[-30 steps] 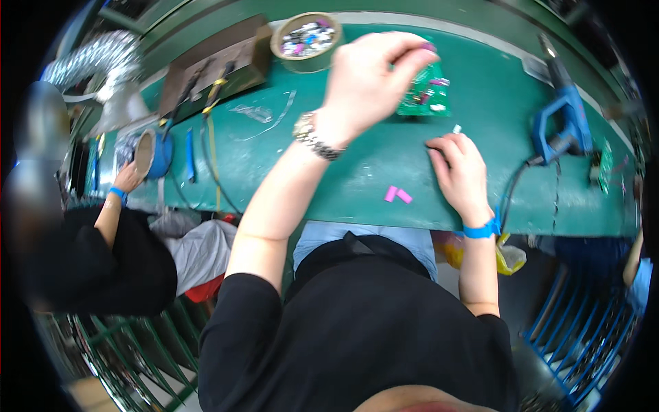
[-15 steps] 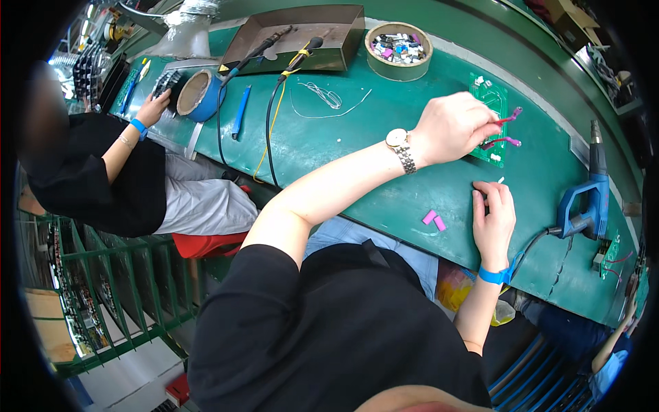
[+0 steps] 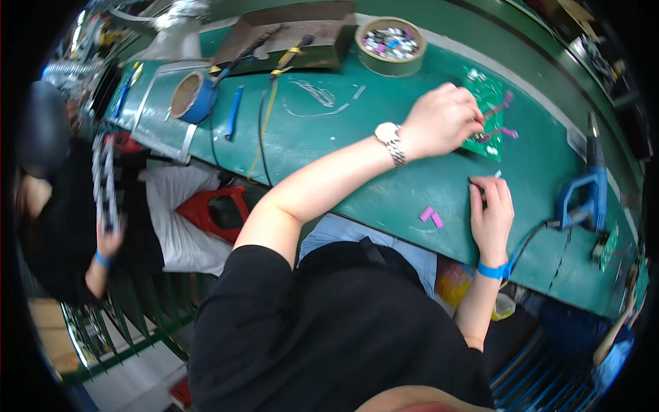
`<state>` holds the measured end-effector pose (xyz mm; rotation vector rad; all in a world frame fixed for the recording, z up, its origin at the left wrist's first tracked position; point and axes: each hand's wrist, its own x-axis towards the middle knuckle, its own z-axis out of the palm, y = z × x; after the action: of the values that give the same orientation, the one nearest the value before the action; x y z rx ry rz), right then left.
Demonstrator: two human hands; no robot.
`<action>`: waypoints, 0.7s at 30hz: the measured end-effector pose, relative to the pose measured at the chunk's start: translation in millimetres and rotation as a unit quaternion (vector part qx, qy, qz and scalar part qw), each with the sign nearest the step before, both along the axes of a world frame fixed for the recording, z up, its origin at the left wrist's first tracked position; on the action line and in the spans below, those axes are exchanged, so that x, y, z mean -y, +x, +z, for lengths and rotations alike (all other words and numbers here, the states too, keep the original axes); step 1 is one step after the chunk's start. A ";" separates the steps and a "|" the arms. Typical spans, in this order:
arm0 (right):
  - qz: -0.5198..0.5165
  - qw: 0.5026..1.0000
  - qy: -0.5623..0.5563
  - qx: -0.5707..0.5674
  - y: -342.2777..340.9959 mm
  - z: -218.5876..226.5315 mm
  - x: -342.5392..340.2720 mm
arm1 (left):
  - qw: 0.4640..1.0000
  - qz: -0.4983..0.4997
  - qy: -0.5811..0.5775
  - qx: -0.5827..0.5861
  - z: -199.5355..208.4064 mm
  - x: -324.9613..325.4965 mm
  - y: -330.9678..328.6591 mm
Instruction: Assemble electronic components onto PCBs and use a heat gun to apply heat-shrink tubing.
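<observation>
A green circuit board [image 3: 489, 147] lies toward the far right of the bench, with two red wires ending in purple sleeves [image 3: 509, 133] standing out from it. My left hand [image 3: 445, 118], a watch on its wrist, reaches over the board's left edge. Its fingers are pinched at the upper red wire [image 3: 493, 112], though the fingertips are slightly blurred. Nearer to me, my right hand [image 3: 493, 206] rests on the bench, fingers loosely curled and thumb apart, holding nothing visible. A small white piece [image 3: 498, 174] lies just beyond its fingertips. Two short purple tubes [image 3: 432, 218] lie left of it.
A round tub [image 3: 391, 47] of small parts stands at the back. Left of it, a metal tray [image 3: 329, 51] carries two corded soldering irons. A blue hot-air gun [image 3: 583, 196] stands at right. Also on the bench are a blue pen [image 3: 235, 113], a tape roll [image 3: 192, 97] and thin wire [image 3: 316, 95].
The view has shifted slightly. At left, the co-worker has turned from the bench, carrying a dark rack-like piece away from it. My hands keep nearly the same places.
</observation>
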<state>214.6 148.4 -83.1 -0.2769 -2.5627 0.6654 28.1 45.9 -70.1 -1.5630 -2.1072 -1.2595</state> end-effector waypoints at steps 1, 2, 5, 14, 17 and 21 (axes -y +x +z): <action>0.010 1.000 0.012 -0.015 0.1 -1.3 -2.6 | 0.999 0.004 -0.025 -0.025 0.5 -0.3 -1.2; 0.010 1.000 0.009 -0.016 0.3 -1.2 -4.2 | 0.999 -0.014 -0.027 -0.040 0.2 -2.5 -4.2; 0.005 1.000 -0.004 -0.014 -1.8 -3.2 -7.5 | 0.998 -0.046 -0.019 -0.049 3.1 -3.3 -18.0; 0.002 1.000 0.008 -0.003 3.8 -5.3 -10.4 | 0.989 -0.054 -0.054 0.128 10.0 3.5 -12.3; 0.003 1.000 0.016 -0.005 5.1 -5.7 -10.3 | 0.994 -0.058 -0.066 0.064 6.2 0.5 -11.5; 0.005 1.000 0.022 -0.001 5.2 3.0 -5.8 | 0.997 -0.030 -0.066 0.031 7.0 0.4 -10.5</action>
<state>219.8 154.2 -80.1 -0.2495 -2.5753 0.6111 17.6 45.5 -63.1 -1.6723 -2.2390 -1.2250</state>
